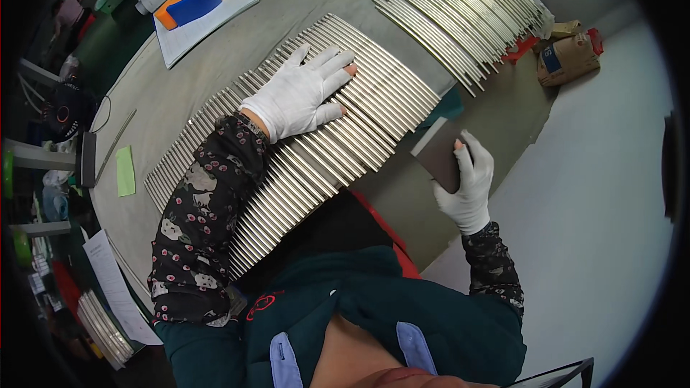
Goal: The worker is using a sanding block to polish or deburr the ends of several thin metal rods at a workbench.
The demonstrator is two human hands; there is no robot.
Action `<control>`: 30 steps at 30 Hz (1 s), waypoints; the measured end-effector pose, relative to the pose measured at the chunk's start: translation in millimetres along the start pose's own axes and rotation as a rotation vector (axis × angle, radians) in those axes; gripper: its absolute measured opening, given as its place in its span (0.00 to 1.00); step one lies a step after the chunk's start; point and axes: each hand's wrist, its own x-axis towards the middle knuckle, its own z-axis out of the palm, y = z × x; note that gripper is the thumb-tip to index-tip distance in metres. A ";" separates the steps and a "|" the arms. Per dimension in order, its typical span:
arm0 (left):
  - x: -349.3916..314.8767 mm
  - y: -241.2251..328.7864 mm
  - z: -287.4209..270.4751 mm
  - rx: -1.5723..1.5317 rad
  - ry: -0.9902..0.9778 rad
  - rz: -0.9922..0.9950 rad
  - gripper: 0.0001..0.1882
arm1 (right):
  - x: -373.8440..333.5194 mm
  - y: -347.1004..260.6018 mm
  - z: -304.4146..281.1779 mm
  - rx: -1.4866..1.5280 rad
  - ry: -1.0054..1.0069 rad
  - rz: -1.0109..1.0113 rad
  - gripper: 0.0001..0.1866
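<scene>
A row of thin, shiny metal rods [388, 93] lies side by side across the table in front of me. Flat on top of them rests my left hand [298, 97], in a white glove with some bare fingertips, fingers spread. Off the row's right end, my right hand [468, 185], gloved the same way, grips a flat dark block with a pale edge, which looks like a sanding block [437, 154]. The block is held in the air, apart from the rods. My fingers hide part of it.
A second batch of metal rods [460, 18] lies at the far right. Orange and blue tape rolls [192, 6] sit on papers [172, 47] at the far left. A green slip [125, 171] lies on the grey tabletop [118, 122]. Brown bags [571, 61] stand by the white wall.
</scene>
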 end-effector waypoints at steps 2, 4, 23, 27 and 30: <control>8.7 10.6 -6.1 -0.009 0.026 -0.009 0.33 | 0.8 -10.6 -21.7 0.095 -0.125 0.036 0.40; 12.3 6.6 -2.5 0.009 0.014 -0.025 0.33 | -1.8 -25.3 -17.6 0.156 -0.161 0.035 0.38; 82.8 12.1 -6.8 -0.029 -0.119 -0.085 0.32 | 19.6 2.4 -25.4 -0.026 -0.163 0.115 0.39; 77.9 1.0 6.9 0.058 0.042 -0.057 0.31 | 27.0 5.4 -5.7 -0.002 -0.137 0.065 0.38; 74.6 -0.2 4.9 0.014 -0.093 -0.082 0.31 | 24.7 12.2 -11.4 -0.013 -0.152 0.052 0.38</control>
